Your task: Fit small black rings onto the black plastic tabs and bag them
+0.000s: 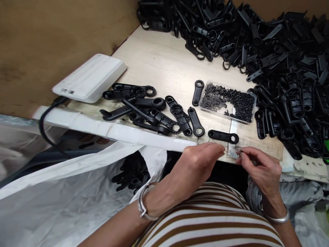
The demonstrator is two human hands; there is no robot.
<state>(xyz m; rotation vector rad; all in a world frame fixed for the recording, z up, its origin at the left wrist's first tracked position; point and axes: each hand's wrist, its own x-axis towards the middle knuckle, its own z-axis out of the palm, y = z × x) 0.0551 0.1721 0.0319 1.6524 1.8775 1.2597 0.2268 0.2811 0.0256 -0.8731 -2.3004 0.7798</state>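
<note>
At the table's front edge, my left hand [197, 163] is closed with its fingertips together; whatever they hold, if anything, is hidden. My right hand [263, 168] faces it a short gap away, thumb and forefinger pinching a small dark part [240, 153]. Just beyond both hands lies a black plastic arm [222, 136] with a ring at its right end, hollow side up. Behind that stands a clear plastic box [230, 118], with small silvery pieces, perhaps springs, on its left and small black pieces on its right.
Several similar black arms [177, 109] lie left of the box. A large heap of black parts [257, 37] covers the back and right. On the left sits a white device [89, 77] with a black cable [42, 127]. Below the edge hangs an open white bag [77, 199] near more black parts.
</note>
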